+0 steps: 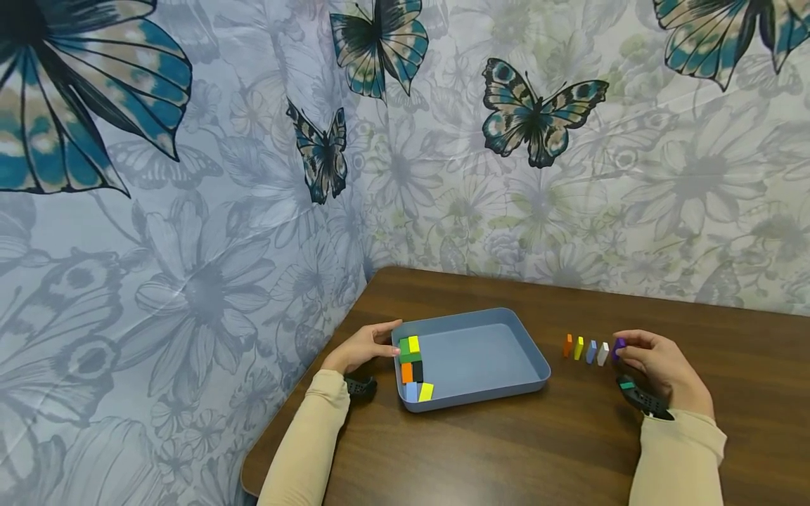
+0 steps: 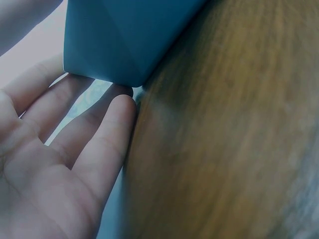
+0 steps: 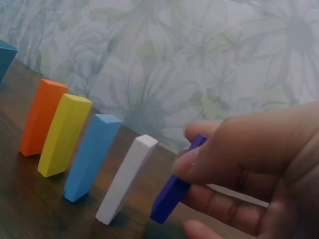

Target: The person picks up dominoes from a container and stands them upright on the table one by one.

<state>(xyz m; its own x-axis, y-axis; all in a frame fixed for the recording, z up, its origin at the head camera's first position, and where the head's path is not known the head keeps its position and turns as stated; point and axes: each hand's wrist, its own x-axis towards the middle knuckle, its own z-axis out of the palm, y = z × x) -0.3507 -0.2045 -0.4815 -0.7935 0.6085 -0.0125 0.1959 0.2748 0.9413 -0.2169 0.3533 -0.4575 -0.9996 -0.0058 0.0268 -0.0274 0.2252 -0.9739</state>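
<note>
The thumb and fingers of my right hand (image 1: 667, 365) pinch a purple block (image 3: 171, 200) at its upper part. It stands at the right end of a row of upright, thin blocks: a white block (image 3: 127, 179), a light blue block (image 3: 92, 159), a yellow block (image 3: 65, 137) and an orange block (image 3: 43, 118). My left hand (image 1: 362, 347) touches the left end of a blue-grey tray (image 1: 481, 358), its fingers fairly straight against the outside wall. Inside the tray, along that end, lie several coloured blocks, among them a green block (image 1: 405, 357) and a black block (image 1: 418, 371).
Both hands work over a brown wooden table (image 1: 506, 450). Walls with flower and butterfly prints (image 1: 544, 112) rise behind it and on the left. The row of blocks stands just right of the tray.
</note>
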